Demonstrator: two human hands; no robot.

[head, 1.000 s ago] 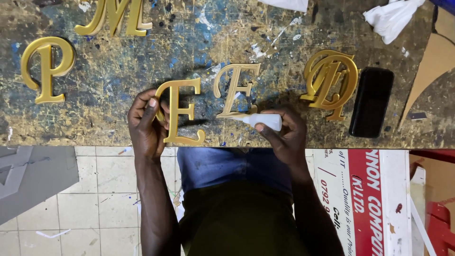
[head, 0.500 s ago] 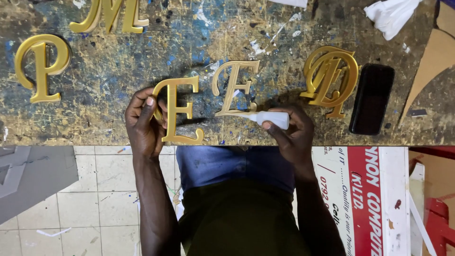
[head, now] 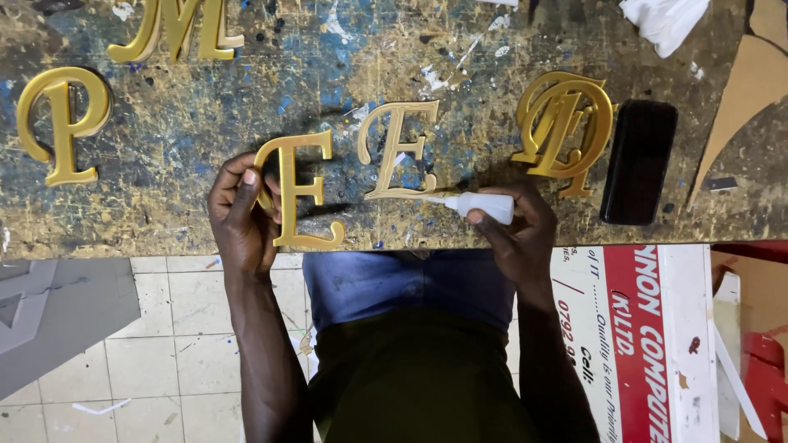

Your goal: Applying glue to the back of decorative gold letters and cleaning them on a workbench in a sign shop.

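At the near edge of the paint-spattered bench (head: 205, 213), my left hand (head: 242, 217) grips a gold letter E (head: 297, 189) by its left side, fingers curled round the stem, while my right hand (head: 517, 226) is wrapped round a small white glue bottle (head: 484, 207) whose thin nozzle touches the foot of a second E (head: 398, 148) lying just right of the first. I judge the gluing only partly done: the nozzle is at one spot on the bottom stroke, and I cannot make out any bead of glue on either letter. Further left lies a P (head: 61, 119); to the right, an interlocked round monogram (head: 566, 123) beside a dark phone (head: 639, 160). At the far edge an M (head: 176, 33) and a white rag (head: 665, 18) are cut off by the frame. Whether the letters lie face up or face down is hard to tell.
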